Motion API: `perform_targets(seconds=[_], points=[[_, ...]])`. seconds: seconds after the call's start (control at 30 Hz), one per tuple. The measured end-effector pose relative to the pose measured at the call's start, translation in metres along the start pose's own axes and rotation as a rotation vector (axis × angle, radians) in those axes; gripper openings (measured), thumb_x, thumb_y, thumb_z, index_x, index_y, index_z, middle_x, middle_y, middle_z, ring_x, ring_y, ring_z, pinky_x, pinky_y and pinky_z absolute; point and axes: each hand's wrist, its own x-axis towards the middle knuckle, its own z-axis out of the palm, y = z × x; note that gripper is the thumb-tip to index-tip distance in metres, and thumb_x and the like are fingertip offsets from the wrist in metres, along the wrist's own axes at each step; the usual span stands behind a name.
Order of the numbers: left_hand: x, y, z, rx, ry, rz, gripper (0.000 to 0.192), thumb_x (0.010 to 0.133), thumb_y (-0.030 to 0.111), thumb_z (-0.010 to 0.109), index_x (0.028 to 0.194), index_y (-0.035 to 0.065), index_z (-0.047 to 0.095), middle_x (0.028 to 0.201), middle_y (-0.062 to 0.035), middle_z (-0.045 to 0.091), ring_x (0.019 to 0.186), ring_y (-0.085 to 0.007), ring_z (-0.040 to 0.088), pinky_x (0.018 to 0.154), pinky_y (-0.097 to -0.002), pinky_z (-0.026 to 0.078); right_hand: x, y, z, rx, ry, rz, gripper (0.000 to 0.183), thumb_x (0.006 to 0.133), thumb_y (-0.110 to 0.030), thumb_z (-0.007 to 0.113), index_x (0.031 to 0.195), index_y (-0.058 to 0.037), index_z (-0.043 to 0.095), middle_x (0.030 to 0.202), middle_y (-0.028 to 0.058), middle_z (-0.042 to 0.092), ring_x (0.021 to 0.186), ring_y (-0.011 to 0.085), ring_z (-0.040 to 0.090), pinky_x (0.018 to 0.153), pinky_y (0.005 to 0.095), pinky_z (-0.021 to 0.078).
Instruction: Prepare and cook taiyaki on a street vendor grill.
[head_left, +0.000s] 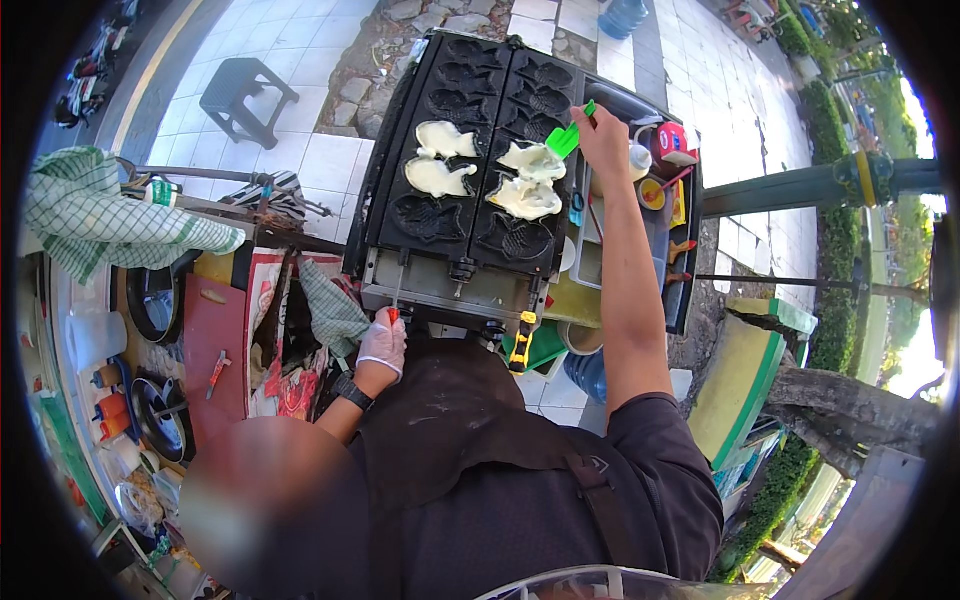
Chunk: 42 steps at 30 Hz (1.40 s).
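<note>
My right hand (602, 142) grips a green spatula (566, 138), its blade at the edge of pale batter (531, 162) in the right half of a black fish-shaped waffle iron (435, 232). More pale batter (439, 178) fills two fish moulds in the left half. The other moulds around them show bare black metal. My left hand (382, 349), in a clear plastic glove, is closed on the red handle (394, 315) of a metal rod at the iron's near left edge. A yellow-and-black handle (523, 341) sticks out at the near right, with no hand on it.
Right of the iron, a black tray (686, 300) holds a white squeeze bottle (640, 160), a red box (676, 144), a yellow cup (651, 194) and blue-handled scissors (576, 208). To the left are a red board (215, 352), a knife (219, 373), pans (161, 420) and a checked cloth (334, 307).
</note>
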Motion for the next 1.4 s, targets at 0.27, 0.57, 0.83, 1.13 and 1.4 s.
perform_targets(seconds=[0.27, 0.57, 0.83, 1.13, 1.4], points=[[0.006, 0.008, -0.007, 0.011, -0.105, -0.005, 0.026, 0.109, 0.027, 0.044, 0.119, 0.0029, 0.047, 0.075, -0.009, 0.06, 0.061, -0.0227, 0.061, 0.058, -0.0386, 0.049, -0.06, -0.132, 0.065, 0.42, -0.313, -0.188, 0.02, 0.097, -0.019, 0.068, 0.096, 0.0008, 0.067, 0.078, 0.0188, 0.066, 0.071, 0.0335, 0.066, 0.065, 0.0411, 0.0485], [0.013, -0.045, 0.008, 0.0, -0.121, 0.22, 0.028, 0.11, 0.029, 0.044, 0.125, 0.0054, 0.044, 0.082, -0.0038, 0.056, 0.059, -0.0148, 0.055, 0.055, -0.0316, 0.047, -0.062, -0.163, 0.096, 0.341, -0.315, -0.386, 0.027, 0.097, -0.02, 0.065, 0.084, 0.0023, 0.057, 0.078, 0.0214, 0.06, 0.075, 0.044, 0.059, 0.066, 0.0482, 0.0459], [0.018, -0.032, -0.003, 0.007, -0.232, 0.155, 0.022, 0.11, 0.024, 0.047, 0.117, 0.0036, 0.044, 0.081, -0.0035, 0.053, 0.068, -0.0171, 0.054, 0.062, -0.0349, 0.047, -0.062, -0.178, 0.111, 0.3, -0.31, -0.344, 0.027, 0.096, -0.019, 0.067, 0.082, 0.0012, 0.056, 0.078, 0.0214, 0.06, 0.074, 0.0433, 0.06, 0.065, 0.0483, 0.0461], [0.017, -0.024, -0.012, -0.008, -0.288, 0.132, 0.018, 0.11, 0.023, 0.049, 0.115, 0.0056, 0.044, 0.08, -0.0018, 0.049, 0.069, -0.0148, 0.051, 0.063, -0.0338, 0.046, -0.054, -0.186, 0.122, 0.293, -0.214, -0.285, 0.025, 0.096, -0.016, 0.065, 0.083, 0.002, 0.055, 0.075, 0.0213, 0.059, 0.071, 0.0428, 0.06, 0.065, 0.046, 0.0474], [0.022, -0.05, 0.005, -0.051, -0.318, 0.144, 0.034, 0.107, 0.031, 0.049, 0.119, -0.0006, 0.042, 0.079, -0.0296, 0.064, 0.076, -0.0477, 0.066, 0.065, -0.0534, 0.048, -0.055, -0.192, 0.126, 0.355, -0.136, -0.23, 0.019, 0.094, -0.014, 0.069, 0.083, 0.0001, 0.061, 0.072, 0.0185, 0.061, 0.065, 0.0374, 0.062, 0.062, 0.0423, 0.048]])
